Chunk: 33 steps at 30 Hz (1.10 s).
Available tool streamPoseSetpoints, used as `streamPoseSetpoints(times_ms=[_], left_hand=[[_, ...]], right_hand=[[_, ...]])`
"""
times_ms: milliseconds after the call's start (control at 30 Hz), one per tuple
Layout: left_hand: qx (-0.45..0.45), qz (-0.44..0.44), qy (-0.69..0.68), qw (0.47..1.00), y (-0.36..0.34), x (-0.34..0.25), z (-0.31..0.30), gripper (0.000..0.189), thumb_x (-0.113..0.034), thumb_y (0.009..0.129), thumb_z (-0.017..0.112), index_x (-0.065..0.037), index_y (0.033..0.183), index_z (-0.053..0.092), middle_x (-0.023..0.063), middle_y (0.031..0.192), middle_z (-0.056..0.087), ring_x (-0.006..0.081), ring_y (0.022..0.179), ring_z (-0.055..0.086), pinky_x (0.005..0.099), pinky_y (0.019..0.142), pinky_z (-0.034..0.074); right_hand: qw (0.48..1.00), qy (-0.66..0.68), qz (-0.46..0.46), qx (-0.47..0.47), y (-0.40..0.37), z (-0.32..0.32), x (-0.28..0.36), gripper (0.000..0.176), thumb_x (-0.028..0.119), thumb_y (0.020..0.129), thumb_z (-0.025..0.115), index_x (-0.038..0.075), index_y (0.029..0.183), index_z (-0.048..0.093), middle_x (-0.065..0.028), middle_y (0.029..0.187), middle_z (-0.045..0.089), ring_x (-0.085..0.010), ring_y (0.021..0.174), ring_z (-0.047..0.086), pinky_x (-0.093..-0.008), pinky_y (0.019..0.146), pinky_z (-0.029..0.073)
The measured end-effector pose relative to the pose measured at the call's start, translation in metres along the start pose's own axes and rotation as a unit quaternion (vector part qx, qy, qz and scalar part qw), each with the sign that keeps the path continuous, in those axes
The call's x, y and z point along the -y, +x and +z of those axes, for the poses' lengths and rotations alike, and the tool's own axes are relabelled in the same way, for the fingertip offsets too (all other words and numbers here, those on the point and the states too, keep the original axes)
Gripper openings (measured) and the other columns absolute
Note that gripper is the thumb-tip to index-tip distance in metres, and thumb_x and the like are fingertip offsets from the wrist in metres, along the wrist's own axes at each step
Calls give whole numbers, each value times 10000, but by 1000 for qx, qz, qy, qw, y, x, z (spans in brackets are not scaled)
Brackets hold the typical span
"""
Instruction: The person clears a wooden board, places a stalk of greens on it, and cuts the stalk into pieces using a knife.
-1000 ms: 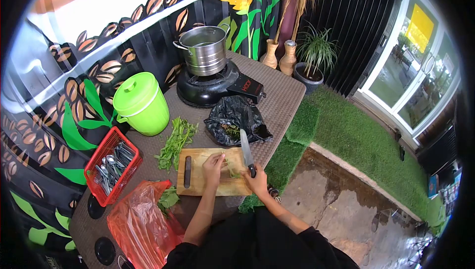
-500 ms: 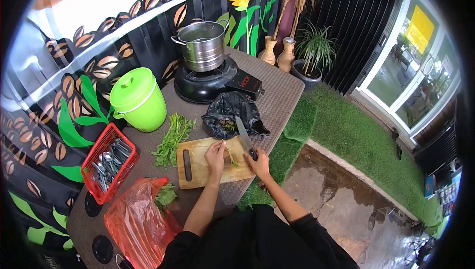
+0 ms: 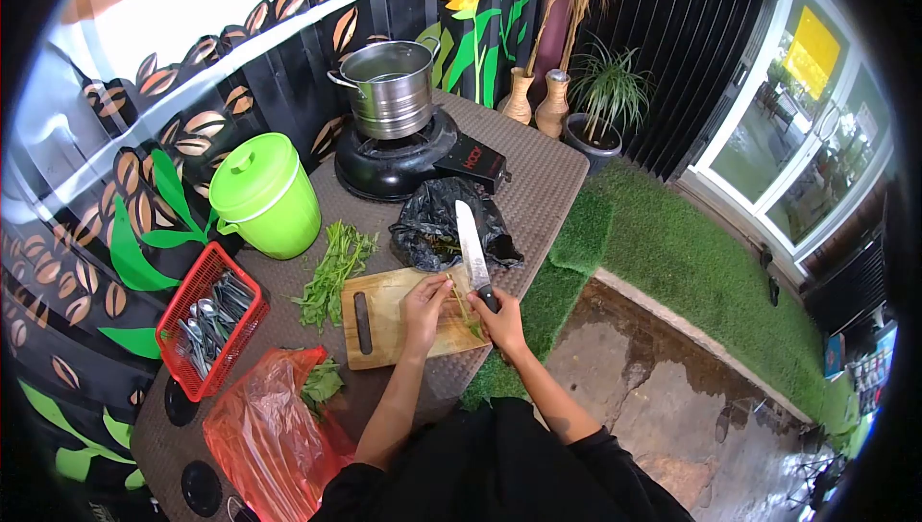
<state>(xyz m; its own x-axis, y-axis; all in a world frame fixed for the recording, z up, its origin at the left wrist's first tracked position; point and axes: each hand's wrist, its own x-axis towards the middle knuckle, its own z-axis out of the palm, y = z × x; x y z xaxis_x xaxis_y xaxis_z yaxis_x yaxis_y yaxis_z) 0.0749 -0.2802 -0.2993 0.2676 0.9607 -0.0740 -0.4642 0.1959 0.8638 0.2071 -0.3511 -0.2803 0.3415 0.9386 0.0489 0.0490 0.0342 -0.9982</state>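
Over the wooden cutting board (image 3: 394, 339), my left hand (image 3: 425, 309) pinches the upper end of a thin green stem (image 3: 459, 298). My right hand (image 3: 500, 321) is closed round the black handle of a knife (image 3: 472, 248), its blade pointing away from me. The stem's lower, leafy end reaches my right fingers. Just beyond the board lies an open black plastic bag (image 3: 447, 219) with some dark plant bits in it. A bunch of green leafy stems (image 3: 336, 274) rests on the table left of the board.
A steel pot (image 3: 389, 90) stands on a black stove (image 3: 384, 167) at the back. Along the left are a green lidded bucket (image 3: 267, 197), a red basket (image 3: 213, 320) of cutlery and a red plastic bag (image 3: 279, 426) with leaves. The table edge (image 3: 552, 229) runs along the right.
My left hand has moved slightly right, holding the stem higher. My right hand has come in closer to the stem, and the knife now stands more upright with its blade face showing.
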Motion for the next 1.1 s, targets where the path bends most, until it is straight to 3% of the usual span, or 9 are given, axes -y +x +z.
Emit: streamPoseSetpoints(times_ms=[100,333,400,433,500,600,700,800,1100], left_hand=[[9,10,47,999,-6,-8,7,194,-73,855,652,18,1020,603,40,918,628,95,792,602,238,666,518],[29,56,71,995,-15,-11,16,190,-62,846,663,40,1003,631,44,882,638,74,773,586,199,621,468],[30,11,36,999,-17,-11,17,189,-41,830,674,48,993,639,27,812,638,47,654,540,168,528,385],[31,10,37,999,-15,-10,17,189,-41,830,674,48,993,639,27,812,638,47,654,540,168,528,385],[25,15,20,999,-14,-9,20,188,-41,834,668,46,999,641,19,783,633,45,593,502,160,505,340],[51,11,5,999,-18,-18,24,199,-35,832,666,56,1007,638,34,802,634,58,615,512,177,526,369],[58,3,-18,998,-20,-21,26,206,-28,832,662,69,1011,633,47,828,636,72,647,528,203,556,397],[58,-6,18,998,-18,-17,20,203,-21,852,628,72,1032,616,78,899,637,95,717,553,229,593,425],[49,-24,6,999,-14,-15,16,208,-45,835,661,61,1013,635,46,850,643,77,683,556,210,589,422]], right_hand=[[999,-40,15,-13,-2,-2,9,255,252,897,602,2,851,621,1,547,522,-56,441,441,-250,426,335],[998,-56,-14,3,-11,-8,26,262,256,945,520,6,948,599,-21,573,530,-57,519,465,-241,499,370],[993,-103,-57,-18,-15,-8,30,253,266,939,520,40,1031,585,-80,622,583,-150,546,558,-294,541,418],[993,-103,-56,-19,-15,-9,29,253,266,939,520,40,1031,585,-80,622,583,-150,546,558,-294,541,418],[975,-176,-126,-45,-18,-10,31,247,270,929,525,88,1089,574,-136,721,631,-292,660,640,-353,611,463],[975,-214,-59,-13,-22,-15,44,237,266,920,533,110,1092,580,-168,825,649,-366,780,635,-385,664,485],[961,-247,-119,-23,-20,-15,37,238,273,913,542,119,1089,585,-176,829,649,-354,771,641,-395,660,494],[955,-272,-113,-34,-15,-15,34,234,273,909,546,121,1082,589,-182,826,649,-360,750,639,-414,649,495],[949,-283,-133,-46,-8,-13,27,222,271,907,550,111,1054,594,-185,774,644,-360,705,637,-402,615,494]])
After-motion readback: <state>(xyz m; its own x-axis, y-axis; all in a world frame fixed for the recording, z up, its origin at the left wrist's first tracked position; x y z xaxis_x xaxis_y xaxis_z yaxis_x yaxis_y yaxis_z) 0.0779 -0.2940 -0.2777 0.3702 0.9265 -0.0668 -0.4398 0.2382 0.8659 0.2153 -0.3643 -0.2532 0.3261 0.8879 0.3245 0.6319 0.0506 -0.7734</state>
